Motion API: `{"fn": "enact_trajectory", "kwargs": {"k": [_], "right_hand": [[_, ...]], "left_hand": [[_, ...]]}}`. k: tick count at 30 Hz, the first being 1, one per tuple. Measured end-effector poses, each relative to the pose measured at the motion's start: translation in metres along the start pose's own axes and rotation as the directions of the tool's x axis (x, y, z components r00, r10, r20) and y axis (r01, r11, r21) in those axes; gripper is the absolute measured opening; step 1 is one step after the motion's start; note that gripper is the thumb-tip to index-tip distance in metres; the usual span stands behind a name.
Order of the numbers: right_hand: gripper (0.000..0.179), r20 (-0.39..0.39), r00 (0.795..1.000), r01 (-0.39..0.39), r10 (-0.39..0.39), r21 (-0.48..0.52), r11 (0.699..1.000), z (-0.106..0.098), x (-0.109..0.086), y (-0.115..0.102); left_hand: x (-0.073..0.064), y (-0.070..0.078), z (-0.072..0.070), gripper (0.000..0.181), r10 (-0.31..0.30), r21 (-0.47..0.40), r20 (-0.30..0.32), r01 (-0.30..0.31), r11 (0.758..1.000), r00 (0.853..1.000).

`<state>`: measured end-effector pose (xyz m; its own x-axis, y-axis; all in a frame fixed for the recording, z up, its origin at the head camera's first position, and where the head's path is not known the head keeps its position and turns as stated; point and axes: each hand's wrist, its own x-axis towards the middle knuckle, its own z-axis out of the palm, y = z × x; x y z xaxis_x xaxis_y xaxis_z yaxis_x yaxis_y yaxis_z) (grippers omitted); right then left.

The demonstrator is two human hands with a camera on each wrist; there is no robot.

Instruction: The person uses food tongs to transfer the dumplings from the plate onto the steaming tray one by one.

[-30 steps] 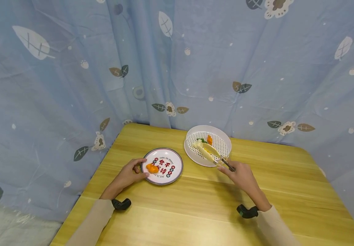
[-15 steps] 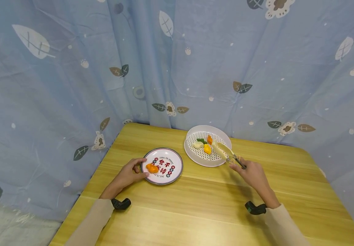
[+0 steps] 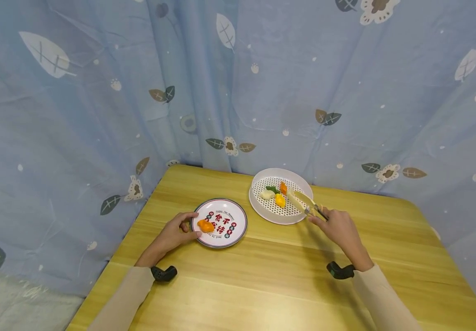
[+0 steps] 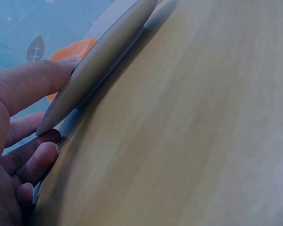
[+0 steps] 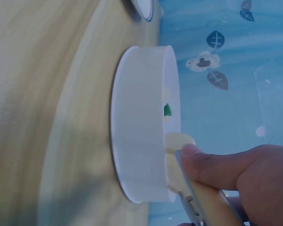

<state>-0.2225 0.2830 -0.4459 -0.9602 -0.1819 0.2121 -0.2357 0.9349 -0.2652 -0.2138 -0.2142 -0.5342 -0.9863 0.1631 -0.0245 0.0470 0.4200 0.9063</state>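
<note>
My left hand (image 3: pixel 172 236) holds the left rim of a white plate (image 3: pixel 235 216) with a dark edge and red lettering. In the left wrist view, the thumb (image 4: pixel 42 82) lies on top of the rim and the fingers curl beneath it. Near that thumb an orange dumpling-shaped piece (image 3: pixel 206 225) lies on the plate. My right hand (image 3: pixel 340 230) grips tongs (image 3: pixel 297 202) with cream tips, spread over the right side of a white perforated basket (image 3: pixel 258 210). Inside it sit a white piece (image 3: pixel 267 195), a yellow piece (image 3: pixel 280 201), an orange piece (image 3: pixel 283 187) and a green piece (image 3: pixel 273 189).
The wooden table (image 3: pixel 254 285) carries the plate at left and the basket behind it to the right. A blue patterned curtain (image 3: pixel 271 92) hangs right behind the table's back edge and along its left side. Each wrist wears a black device.
The tongs have moved right, off the white piece, which stays in the basket beside the yellow one. Since half a second ago they have shifted only slightly. My left hand has kept its place.
</note>
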Motion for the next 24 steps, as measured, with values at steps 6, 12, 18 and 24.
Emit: {"fn": "enact_trajectory", "kwargs": {"k": [6, 12, 18, 24], "right_hand": [[0.041, 0.038, 0.999, -0.027, 0.028, -0.027, 0.999, -0.003, 0.007, -0.006], [0.042, 0.092, 0.994, -0.058, 0.061, -0.042, 0.997, 0.0, 0.012, -0.014], [0.044, 0.124, 0.987, -0.091, 0.098, -0.063, 0.994, 0.0, 0.018, -0.019], [0.044, 0.154, 0.981, -0.106, 0.115, -0.066, 0.992, -0.001, 0.019, -0.021]], "left_hand": [[0.001, 0.0, 0.0, 0.063, -0.008, -0.007, -0.003, 0.008, 1.0, 1.0], [-0.001, 0.001, 0.002, 0.065, -0.014, -0.006, -0.008, 0.014, 1.0, 1.0], [-0.002, 0.004, 0.002, 0.065, -0.017, -0.01, -0.022, 0.017, 1.0, 1.0], [-0.001, 0.002, 0.001, 0.065, -0.021, -0.002, -0.014, 0.021, 1.0, 1.0]]}}
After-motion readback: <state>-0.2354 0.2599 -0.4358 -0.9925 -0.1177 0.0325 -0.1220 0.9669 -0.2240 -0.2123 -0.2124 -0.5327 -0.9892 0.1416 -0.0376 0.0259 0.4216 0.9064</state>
